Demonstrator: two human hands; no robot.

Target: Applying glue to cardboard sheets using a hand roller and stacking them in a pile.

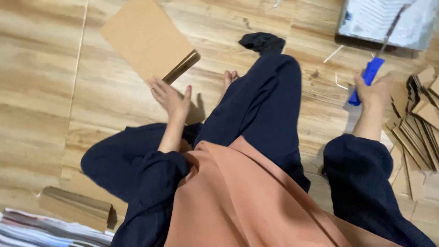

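My left hand (171,97) reaches forward with fingers spread, its fingertips at the near corner of a stack of brown cardboard sheets (146,39) lying on the wooden floor. Whether it touches the stack or only hovers by it is unclear. Off to the right, my right hand (375,91) is closed around the blue handle of a paint roller (368,77). The roller's thin metal shaft runs up into a grey paint tray (388,20) at the top right corner.
I sit on the floor with dark trouser legs (263,105) stretched forward and an orange garment over my lap. A heap of cut cardboard pieces (418,123) lies at the right. A folded cardboard piece (75,206) and printed papers (41,231) are at the lower left.
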